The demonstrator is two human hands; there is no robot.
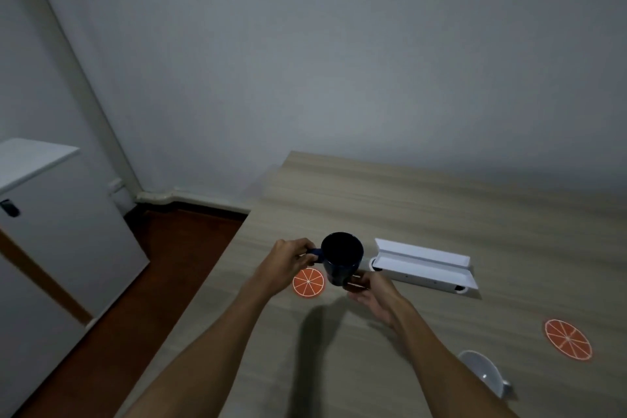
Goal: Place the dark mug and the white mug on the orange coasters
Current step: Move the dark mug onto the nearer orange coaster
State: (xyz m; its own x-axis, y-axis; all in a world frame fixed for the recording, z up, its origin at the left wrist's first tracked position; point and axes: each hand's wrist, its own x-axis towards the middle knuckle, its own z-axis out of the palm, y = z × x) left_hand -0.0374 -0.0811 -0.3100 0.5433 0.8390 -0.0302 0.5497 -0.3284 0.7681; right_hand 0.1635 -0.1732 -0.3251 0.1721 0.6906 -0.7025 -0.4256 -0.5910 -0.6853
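Note:
The dark mug [341, 256] is lifted above the wooden table [424, 210], upright with its opening toward me. My left hand [288, 265] pinches its handle on the left side. My right hand [371, 292] supports the mug's base from the right and below. An orange-slice coaster [308, 282] lies on the table just below and left of the mug, partly hidden by it. A second orange coaster [568, 339] lies far right. The white mug [483, 372] stands near the front, behind my right forearm, partly hidden.
A long white open box [427, 265] lies on the table right behind the mug. The table's left edge runs diagonally beside a red-brown floor [163, 268]. A white cabinet [57, 224] stands at left. A grey wall is behind.

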